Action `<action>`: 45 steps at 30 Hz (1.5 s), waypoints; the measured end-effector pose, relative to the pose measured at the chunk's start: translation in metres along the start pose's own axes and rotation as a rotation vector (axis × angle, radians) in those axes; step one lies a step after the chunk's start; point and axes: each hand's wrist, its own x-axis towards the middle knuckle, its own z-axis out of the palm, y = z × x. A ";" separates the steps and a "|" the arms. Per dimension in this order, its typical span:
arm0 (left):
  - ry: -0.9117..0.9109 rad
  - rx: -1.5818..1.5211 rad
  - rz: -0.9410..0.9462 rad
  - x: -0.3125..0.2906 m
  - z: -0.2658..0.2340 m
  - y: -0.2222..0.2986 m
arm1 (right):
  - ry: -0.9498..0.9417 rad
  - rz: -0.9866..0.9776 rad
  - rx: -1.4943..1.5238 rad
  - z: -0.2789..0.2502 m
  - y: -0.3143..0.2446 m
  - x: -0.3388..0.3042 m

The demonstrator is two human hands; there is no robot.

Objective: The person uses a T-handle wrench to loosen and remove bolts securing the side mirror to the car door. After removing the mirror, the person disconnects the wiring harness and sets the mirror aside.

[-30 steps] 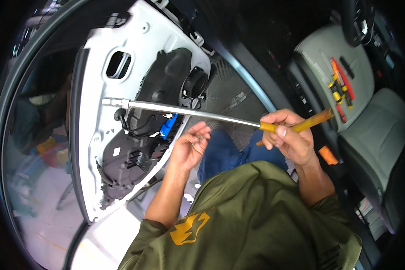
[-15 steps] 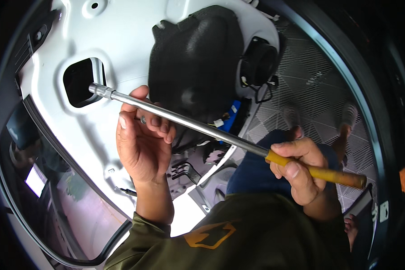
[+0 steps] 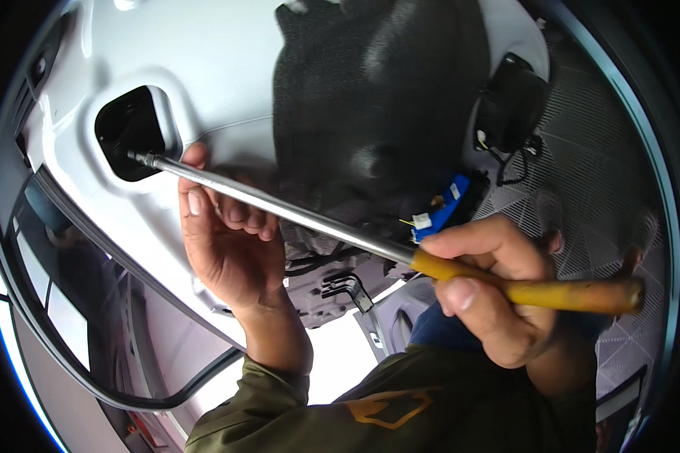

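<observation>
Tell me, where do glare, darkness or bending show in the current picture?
In the head view, glare bleaches a patch beside the left forearm, and a bright streak lines the metal rod; in that same head view, the door cutout sinks nearly to black, and the blue-grey strip at right bows.

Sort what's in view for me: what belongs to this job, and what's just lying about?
In the job, it seems:
Tool, its yellow handle gripped by the right hand
Left hand, by the shaft near the tip
White door, its opening behind the tip

Just nearby, no hand on them:
Blue strip
Black bracket
Patterned floor
</observation>
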 end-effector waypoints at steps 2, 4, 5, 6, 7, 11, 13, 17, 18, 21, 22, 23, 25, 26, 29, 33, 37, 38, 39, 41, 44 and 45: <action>-0.004 0.002 0.012 0.004 0.000 -0.003 | 0.018 0.045 0.113 -0.002 0.003 0.005; -0.023 0.009 0.018 0.006 0.002 -0.003 | 0.021 0.023 0.114 -0.001 0.011 0.011; -0.016 0.010 0.023 0.008 0.002 -0.002 | 0.010 0.004 0.091 0.000 0.012 0.014; -0.005 0.005 0.023 0.008 0.001 -0.003 | -0.008 -0.009 0.077 0.000 0.015 0.017; -0.017 -0.008 0.019 0.009 0.000 -0.002 | -0.039 -0.030 0.039 0.000 0.015 0.020; 0.057 -0.042 -0.004 0.011 -0.003 0.006 | -0.065 0.043 0.029 0.016 0.001 0.028; 0.127 -0.071 0.002 0.008 -0.005 0.015 | -0.003 0.184 0.240 0.032 -0.001 0.025; 0.160 -0.134 -0.063 -0.004 -0.026 0.047 | 0.072 0.456 0.739 0.073 -0.010 0.020; 0.141 -0.175 -0.084 -0.008 -0.033 0.057 | 0.116 0.476 0.727 0.087 -0.015 0.018; 0.166 -0.036 -0.222 -0.029 -0.040 0.091 | 0.238 0.394 0.382 0.149 -0.031 0.005; 0.119 -0.045 -0.261 -0.041 -0.042 0.104 | 0.253 0.386 0.287 0.167 -0.039 0.000; 0.054 -0.044 -0.293 -0.053 -0.049 0.116 | 0.268 0.358 0.204 0.186 -0.044 -0.006; 0.038 -0.026 -0.317 -0.075 -0.053 0.144 | 0.313 0.445 0.174 0.213 -0.052 -0.014; 0.030 0.217 -0.217 -0.089 -0.058 0.150 | 0.340 0.480 0.161 0.224 -0.056 -0.017; 0.083 0.756 -0.023 -0.120 -0.050 0.211 | 0.345 0.601 0.285 0.240 -0.082 -0.018; -0.106 0.818 0.232 -0.121 0.050 0.259 | 0.123 0.601 0.379 0.255 -0.101 -0.031; -0.649 0.992 -0.043 -0.066 0.107 0.209 | 0.199 0.558 0.127 0.238 -0.109 -0.042; -0.877 0.885 -0.175 -0.050 0.102 0.229 | 0.377 0.610 0.141 0.256 -0.111 -0.032; -0.950 0.869 -0.030 -0.037 0.098 0.224 | 0.561 0.636 0.175 0.276 -0.109 -0.017; -0.947 0.697 -0.308 -0.012 0.106 0.234 | 0.470 0.587 0.186 0.236 -0.108 -0.012; -0.752 0.591 -0.133 -0.013 0.131 0.214 | 0.398 0.607 0.199 0.240 -0.136 0.001; -0.730 0.585 -0.177 -0.009 0.141 0.220 | 0.345 0.567 0.189 0.232 -0.141 0.002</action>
